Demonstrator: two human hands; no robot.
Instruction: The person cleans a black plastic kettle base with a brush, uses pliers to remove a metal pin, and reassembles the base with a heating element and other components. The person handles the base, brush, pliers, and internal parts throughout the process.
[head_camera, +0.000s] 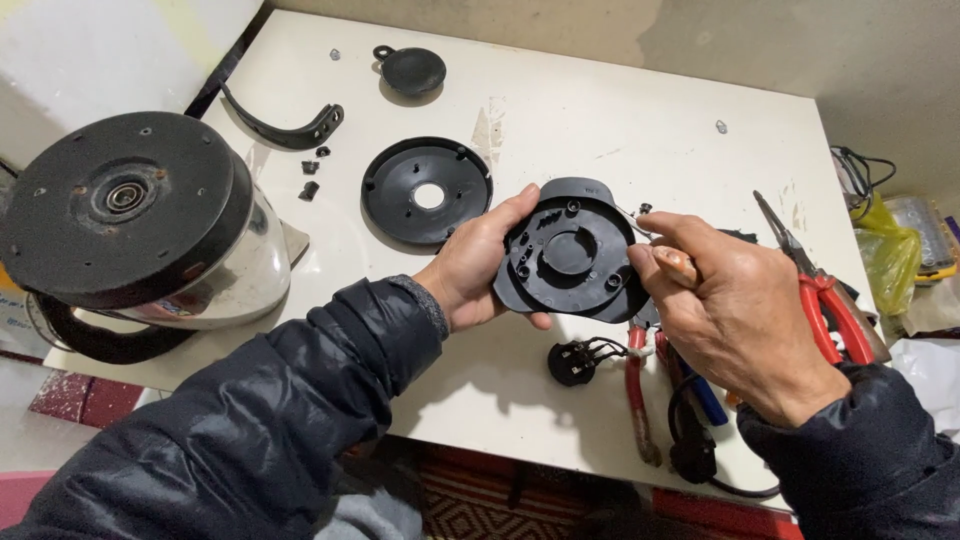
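My left hand (478, 268) grips a round black plastic base part (568, 250) by its left edge and holds it tilted above the white table (600, 110). My right hand (735, 310) is closed around a tool with an orange-brown handle (678, 264); its thin metal tip (630, 216) reaches the part's upper right rim. An upturned electric kettle (150, 220) with a black base and clear body lies at the left.
A black ring plate (427, 190), a round black cap (411, 70), a curved black handle piece (285, 127) and small black bits lie on the table. Red-handled pliers (825, 290) and more tools, a black connector (575, 360) and a cord lie at the right.
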